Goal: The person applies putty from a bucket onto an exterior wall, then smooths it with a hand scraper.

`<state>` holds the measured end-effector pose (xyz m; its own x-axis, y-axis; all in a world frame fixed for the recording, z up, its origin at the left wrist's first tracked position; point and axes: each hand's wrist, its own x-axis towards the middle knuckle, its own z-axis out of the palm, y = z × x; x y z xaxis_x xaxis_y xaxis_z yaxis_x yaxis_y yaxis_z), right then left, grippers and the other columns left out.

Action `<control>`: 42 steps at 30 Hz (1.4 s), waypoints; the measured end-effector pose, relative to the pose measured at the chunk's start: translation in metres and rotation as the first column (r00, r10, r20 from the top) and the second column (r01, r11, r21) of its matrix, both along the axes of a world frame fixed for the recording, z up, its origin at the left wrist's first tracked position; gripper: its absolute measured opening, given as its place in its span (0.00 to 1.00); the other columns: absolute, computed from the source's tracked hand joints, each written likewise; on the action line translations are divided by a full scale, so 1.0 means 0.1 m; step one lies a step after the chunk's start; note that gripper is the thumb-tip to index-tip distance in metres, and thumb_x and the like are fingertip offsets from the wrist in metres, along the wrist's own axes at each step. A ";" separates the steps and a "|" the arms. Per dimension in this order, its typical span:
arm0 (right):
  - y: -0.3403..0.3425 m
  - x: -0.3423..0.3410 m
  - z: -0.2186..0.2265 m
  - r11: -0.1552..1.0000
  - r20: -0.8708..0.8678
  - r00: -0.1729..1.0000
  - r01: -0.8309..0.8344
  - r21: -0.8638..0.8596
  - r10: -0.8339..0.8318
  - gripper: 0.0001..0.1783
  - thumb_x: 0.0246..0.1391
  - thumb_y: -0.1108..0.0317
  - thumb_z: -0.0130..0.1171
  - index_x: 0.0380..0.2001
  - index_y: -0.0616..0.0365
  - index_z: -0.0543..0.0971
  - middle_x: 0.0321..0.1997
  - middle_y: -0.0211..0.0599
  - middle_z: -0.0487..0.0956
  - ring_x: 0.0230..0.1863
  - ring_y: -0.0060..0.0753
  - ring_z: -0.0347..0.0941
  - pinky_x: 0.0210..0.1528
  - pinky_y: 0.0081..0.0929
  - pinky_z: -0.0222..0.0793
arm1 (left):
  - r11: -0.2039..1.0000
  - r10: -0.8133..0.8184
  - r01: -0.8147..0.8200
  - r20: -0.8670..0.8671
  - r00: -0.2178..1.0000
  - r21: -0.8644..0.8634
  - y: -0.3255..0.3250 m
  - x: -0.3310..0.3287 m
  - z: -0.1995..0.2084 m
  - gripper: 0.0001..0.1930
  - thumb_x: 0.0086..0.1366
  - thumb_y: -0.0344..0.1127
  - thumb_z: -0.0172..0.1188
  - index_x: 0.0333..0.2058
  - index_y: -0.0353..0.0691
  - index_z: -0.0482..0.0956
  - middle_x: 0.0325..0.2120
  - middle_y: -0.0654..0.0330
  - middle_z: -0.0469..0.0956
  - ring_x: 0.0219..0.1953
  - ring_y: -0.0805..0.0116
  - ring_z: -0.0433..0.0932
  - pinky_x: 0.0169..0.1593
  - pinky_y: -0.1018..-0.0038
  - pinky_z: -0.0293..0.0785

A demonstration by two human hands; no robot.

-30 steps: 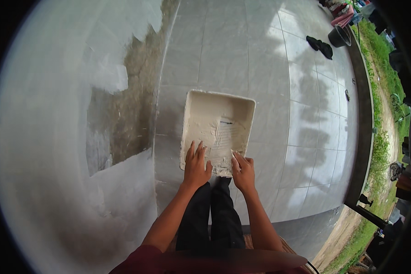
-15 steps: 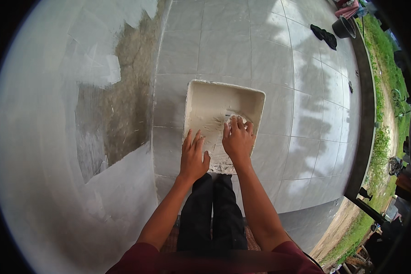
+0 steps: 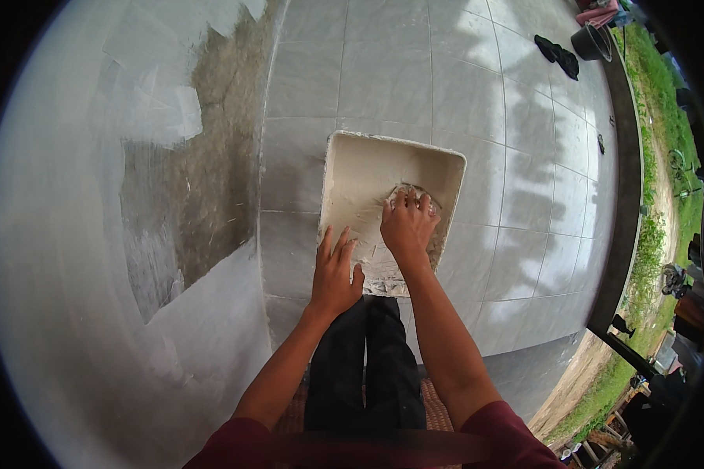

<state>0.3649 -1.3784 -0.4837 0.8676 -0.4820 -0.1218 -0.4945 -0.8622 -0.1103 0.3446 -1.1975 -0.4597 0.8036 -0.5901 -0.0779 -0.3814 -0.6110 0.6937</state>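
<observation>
A cream-coloured rectangular tray (image 3: pixel 383 160), its rim and inside smeared with whitish paste, sits on the tiled floor in front of my legs. My right hand (image 3: pixel 408 227) is inside it toward the right wall. Its fingers curl down over a wet, whitish lump (image 3: pixel 403 190), which looks like plaster or filler; the fingertips are partly buried in it. At the tray's near left side, my left hand (image 3: pixel 338 270) rests with fingers stretched out and apart, touching the rim and holding nothing. Streaks and small clumps of paste mark the tray's bottom around both hands.
On the left rises a wall (image 3: pixel 78 234), partly coated white, with a bare brown-grey patch (image 3: pixel 219 148). Grey tiles (image 3: pixel 461 94) stretch ahead and right. A black bucket (image 3: pixel 590 43) and a dark cloth (image 3: pixel 557 57) lie far right, near the floor's edge beside grass (image 3: pixel 651 102).
My right hand has shifted slightly away from me over the lump, its fingers more curled. The tray appears a little further right, and my left hand stays at its side.
</observation>
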 end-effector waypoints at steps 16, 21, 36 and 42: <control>0.27 -0.67 0.05 0.992 -0.030 0.992 -0.122 0.008 0.122 0.23 0.59 0.55 0.56 0.48 0.63 0.78 0.54 0.41 0.78 0.58 0.41 0.69 0.48 0.63 0.63 | 0.998 0.049 -0.048 0.020 0.999 -0.046 0.00 0.01 0.21 0.25 0.58 0.29 0.56 0.55 0.27 0.69 0.64 0.39 0.64 0.70 0.33 0.51 0.70 0.47 0.51; 0.41 -0.92 0.31 0.979 -0.108 0.989 -0.083 0.186 0.104 0.19 0.60 0.54 0.56 0.39 0.60 0.83 0.46 0.43 0.82 0.55 0.46 0.72 0.48 0.59 0.68 | 0.997 0.077 -0.077 0.006 0.997 -0.006 0.14 -0.10 0.39 0.27 0.58 0.31 0.57 0.56 0.28 0.69 0.63 0.39 0.65 0.70 0.33 0.52 0.70 0.47 0.52; -0.36 -1.51 1.69 -0.769 -0.365 0.899 0.053 0.637 -0.240 0.31 0.59 0.43 0.53 0.56 0.55 0.73 0.53 0.46 0.79 0.44 0.54 0.77 0.35 0.45 0.71 | 0.951 0.305 -0.304 0.008 0.952 -0.049 0.53 -0.45 1.57 0.26 0.64 0.37 0.56 0.59 0.32 0.68 0.62 0.41 0.68 0.67 0.33 0.58 0.69 0.49 0.54; -0.08 -1.27 2.27 -0.934 -0.159 0.982 -0.041 0.355 -0.103 0.37 0.59 0.41 0.56 0.62 0.56 0.68 0.59 0.49 0.75 0.54 0.56 0.75 0.42 0.51 0.74 | 0.849 0.485 -0.463 0.029 0.874 -0.253 0.54 -0.77 2.34 0.25 0.69 0.41 0.52 0.60 0.32 0.67 0.60 0.45 0.71 0.67 0.36 0.59 0.70 0.50 0.54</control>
<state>0.2374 -1.3866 -0.2563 0.8941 0.4021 -0.1972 -0.4298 0.8941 -0.1259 0.2676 -1.1432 -0.2261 0.9870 -0.1276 0.0975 -0.1528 -0.5596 0.8146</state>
